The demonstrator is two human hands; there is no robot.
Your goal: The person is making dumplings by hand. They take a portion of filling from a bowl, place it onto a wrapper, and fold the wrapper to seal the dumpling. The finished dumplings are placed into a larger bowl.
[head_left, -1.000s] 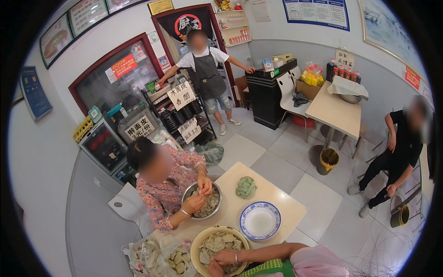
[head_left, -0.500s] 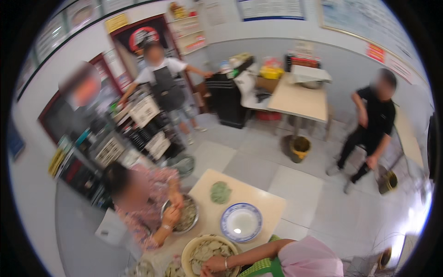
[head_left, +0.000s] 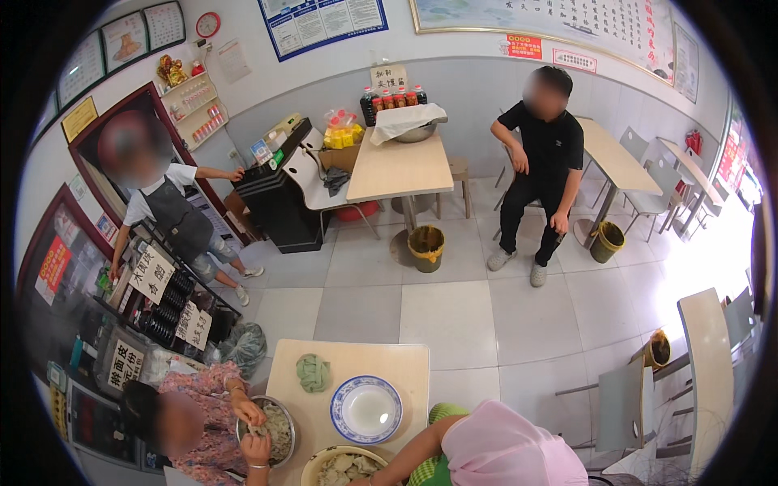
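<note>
Neither of my hands is in view. At the near table (head_left: 409,364), a co-worker in a floral top (head_left: 212,429) holds both hands (head_left: 255,433) close together over a metal bowl (head_left: 289,454) of pale food pieces. What the fingers hold is too small to make out. Another co-worker, with pink cloth (head_left: 510,449) and green checked clothing, reaches a forearm (head_left: 413,458) to a cream bowl (head_left: 309,468) of white, dumpling-like pieces. That hand is mostly cut off by the lower edge. A blue-and-white plate (head_left: 366,411) lies between them, beyond it a green cloth (head_left: 313,373).
A person in an apron (head_left: 182,215) stands by a black cabinet (head_left: 279,198). Someone in black (head_left: 539,154) sits near another table (head_left: 620,162). A bin (head_left: 426,249) stands beside the back table (head_left: 405,166). Grey chairs (head_left: 622,405) line the right.
My view has turned and levelled, and the near table now sits lower and further left in it. The hand at the cream bowl has mostly dropped out of view.
</note>
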